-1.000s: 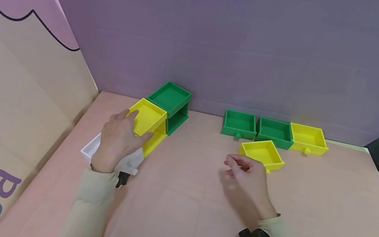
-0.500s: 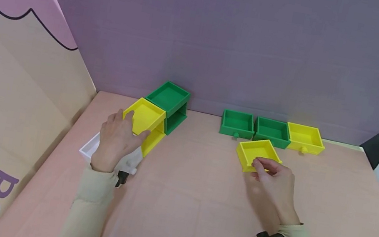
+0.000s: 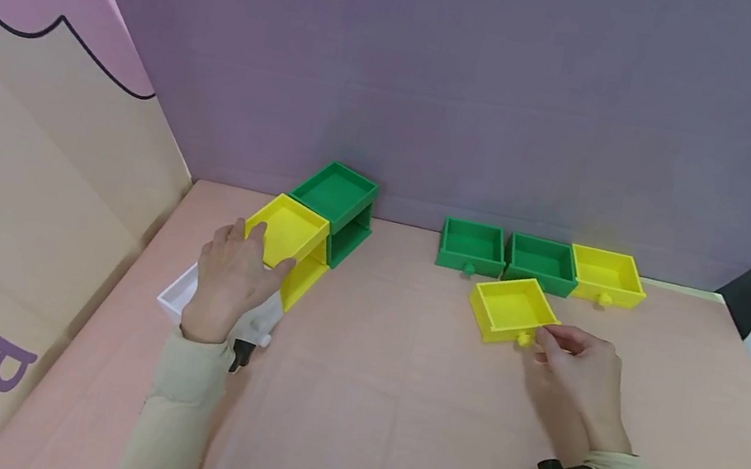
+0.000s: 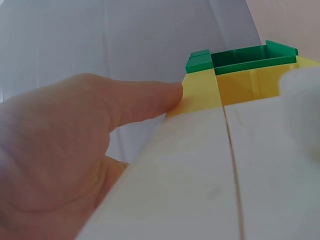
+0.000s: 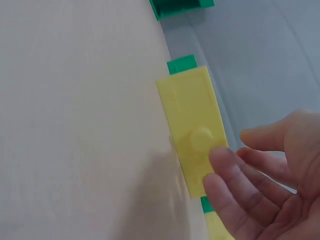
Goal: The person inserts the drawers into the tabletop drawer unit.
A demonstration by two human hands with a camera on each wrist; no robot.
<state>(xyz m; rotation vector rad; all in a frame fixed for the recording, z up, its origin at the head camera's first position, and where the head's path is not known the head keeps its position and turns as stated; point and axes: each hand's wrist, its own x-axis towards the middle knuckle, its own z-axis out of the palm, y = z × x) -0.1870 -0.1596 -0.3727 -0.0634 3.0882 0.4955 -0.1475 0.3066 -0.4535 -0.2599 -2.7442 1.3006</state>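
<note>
My left hand (image 3: pixel 227 284) rests over a stack of small cases at the left, its fingers extended on the yellow case (image 3: pixel 291 226). In the left wrist view its straight thumb touches the side edge of the yellow case (image 4: pixel 202 90); most of its other fingers are hidden. A white case (image 4: pixel 190 175) sits below the hand. My right hand (image 3: pixel 582 367) is at the right front corner of a yellow drawer (image 3: pixel 514 305), beside its round knob (image 3: pixel 524 339). In the right wrist view the thumb stands apart from the fingers (image 5: pixel 227 167), which overlap the drawer front.
A green case (image 3: pixel 336 192) with an open front stands behind the yellow one, against the grey backdrop. Along the back lie a green drawer (image 3: pixel 472 243), a second green drawer (image 3: pixel 540 259) and another yellow drawer (image 3: pixel 607 275). Pink cloth (image 3: pixel 341 430) covers the table.
My right hand has moved to the right, across the front of the yellow drawer to its right corner. The left hand and the cases stay where they were.
</note>
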